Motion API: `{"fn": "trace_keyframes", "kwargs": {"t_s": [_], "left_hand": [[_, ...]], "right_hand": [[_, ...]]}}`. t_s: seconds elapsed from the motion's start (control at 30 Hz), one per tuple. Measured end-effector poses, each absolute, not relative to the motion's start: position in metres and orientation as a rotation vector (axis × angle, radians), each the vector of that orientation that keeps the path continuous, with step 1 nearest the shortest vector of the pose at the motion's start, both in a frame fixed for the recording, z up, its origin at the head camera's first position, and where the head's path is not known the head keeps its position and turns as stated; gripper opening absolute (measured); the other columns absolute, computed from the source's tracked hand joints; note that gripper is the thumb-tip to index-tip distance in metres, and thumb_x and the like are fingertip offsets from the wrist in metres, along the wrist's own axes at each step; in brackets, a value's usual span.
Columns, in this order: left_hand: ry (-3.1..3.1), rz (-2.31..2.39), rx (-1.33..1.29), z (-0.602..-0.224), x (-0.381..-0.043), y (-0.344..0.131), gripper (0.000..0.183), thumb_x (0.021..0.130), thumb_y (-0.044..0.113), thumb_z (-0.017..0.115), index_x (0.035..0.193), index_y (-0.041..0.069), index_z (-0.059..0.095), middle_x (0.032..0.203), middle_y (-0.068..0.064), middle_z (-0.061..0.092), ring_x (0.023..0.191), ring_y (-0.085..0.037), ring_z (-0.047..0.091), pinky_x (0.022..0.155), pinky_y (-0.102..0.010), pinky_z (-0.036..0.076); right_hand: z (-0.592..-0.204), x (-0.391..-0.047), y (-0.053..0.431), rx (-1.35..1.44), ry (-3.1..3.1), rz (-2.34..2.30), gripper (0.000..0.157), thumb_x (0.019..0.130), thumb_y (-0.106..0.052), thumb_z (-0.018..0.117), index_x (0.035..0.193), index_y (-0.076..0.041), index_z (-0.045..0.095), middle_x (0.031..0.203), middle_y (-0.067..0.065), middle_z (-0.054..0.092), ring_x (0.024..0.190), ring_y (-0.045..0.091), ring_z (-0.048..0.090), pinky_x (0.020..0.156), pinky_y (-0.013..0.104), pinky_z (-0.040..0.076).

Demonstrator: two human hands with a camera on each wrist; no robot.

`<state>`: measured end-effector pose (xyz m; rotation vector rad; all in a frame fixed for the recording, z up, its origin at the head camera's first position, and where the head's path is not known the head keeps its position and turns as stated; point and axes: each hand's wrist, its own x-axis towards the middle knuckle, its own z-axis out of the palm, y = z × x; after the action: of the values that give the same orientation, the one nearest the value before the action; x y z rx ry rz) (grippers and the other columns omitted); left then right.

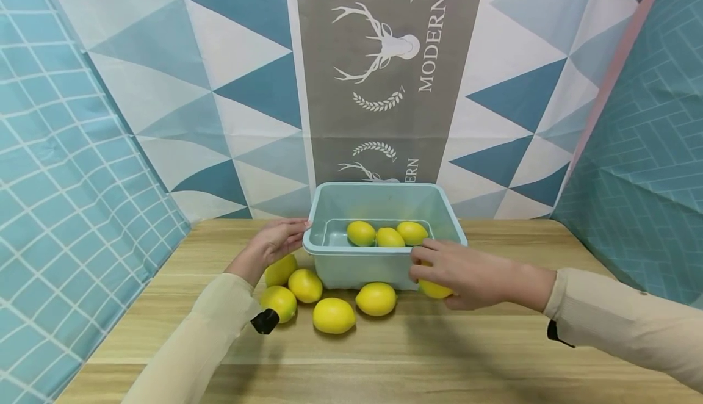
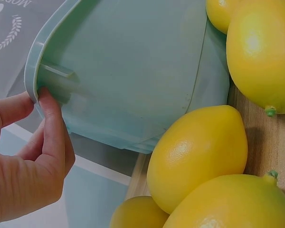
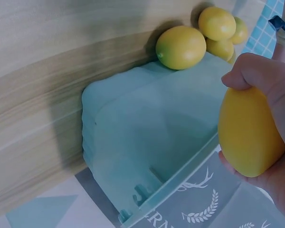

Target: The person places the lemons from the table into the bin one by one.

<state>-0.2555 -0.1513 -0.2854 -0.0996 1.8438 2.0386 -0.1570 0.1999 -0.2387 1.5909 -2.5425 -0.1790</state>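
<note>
"Before we reach the pale-blue plastic bin (image 1: 357, 270), what lies nearest?"

"On the tabletop (image 1: 384, 367), a loose lemon (image 1: 334, 316) at seven o'clock from the bin, its long axis running nine to three. Just beyond it, a second lemon (image 1: 376, 299) sits at six o'clock, lying much the same way, and others cluster at eight."

"What has the right grip (image 1: 464, 271) got?"

"A held lemon (image 3: 249, 135), thumb and fingers curled round it, spread only to its girth. It's just outside the bin at about five o'clock, seemingly off the tabletop. In the right wrist view its long axis runs twelve to six, thumb across the upper end; I can't tell which end bears the stem."

"And the left grip (image 1: 280, 240)?"

"Pinching the bin's rim at nine o'clock, presumably to steady it."

"So which step is this?"

"Loading, I'd say: three inside lemons (image 1: 389, 237) lie on the bin's floor, and this would make a fourth. The next move calls for lifting it over the near rim, toward eleven o'clock, and releasing it low."

"Anything farther?"

"A patterned cloth (image 1: 379, 123) with stag heads, at twelve o'clock."
</note>
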Motion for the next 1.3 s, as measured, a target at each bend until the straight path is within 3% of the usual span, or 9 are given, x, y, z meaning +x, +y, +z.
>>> {"fn": "trace_keyframes", "kwargs": {"t_s": [0.67,0.9,1.1,1.3], "left_hand": [[1.810,2.060,-0.106,-0.290,-0.255,-0.152,0.054,0.097,0.013,0.056,0.143,-0.007,0.037,0.097,0.001,0.066,0.083,-0.006,0.067,0.076,-0.018,0.059],[1.807,2.065,-0.111,-0.292,-0.255,-0.151,0.052,0.098,0.012,0.054,0.143,-0.007,0.036,0.094,0.003,0.066,0.079,-0.004,0.067,0.075,-0.017,0.059],[1.849,2.023,-0.107,-0.291,-0.256,-0.149,0.052,0.098,0.014,0.054,0.143,-0.005,0.038,0.117,-0.006,0.062,0.088,-0.006,0.067,0.079,-0.017,0.058],[1.866,2.013,-0.095,-0.287,-0.258,-0.152,0.052,0.098,0.014,0.053,0.144,-0.005,0.037,0.120,-0.007,0.060,0.087,-0.005,0.067,0.078,-0.017,0.058]], "right_hand": [[-0.225,-0.162,0.199,1.575,-2.538,-0.161,0.047,0.066,-0.020,0.086,0.103,-0.021,0.057,0.097,-0.005,0.048,0.092,0.010,0.043,0.076,0.024,0.048],[-0.215,-0.168,0.198,1.535,-2.577,-0.152,0.050,0.065,-0.021,0.088,0.107,-0.020,0.060,0.101,-0.005,0.051,0.097,0.011,0.045,0.078,0.024,0.053],[-0.208,-0.170,0.200,1.517,-2.559,-0.189,0.051,0.065,-0.020,0.088,0.107,-0.019,0.059,0.102,-0.004,0.053,0.095,0.012,0.046,0.078,0.025,0.054],[-0.204,-0.175,0.202,1.511,-2.544,-0.158,0.049,0.065,-0.018,0.087,0.106,-0.019,0.060,0.100,-0.003,0.053,0.094,0.012,0.045,0.076,0.025,0.053]]}}
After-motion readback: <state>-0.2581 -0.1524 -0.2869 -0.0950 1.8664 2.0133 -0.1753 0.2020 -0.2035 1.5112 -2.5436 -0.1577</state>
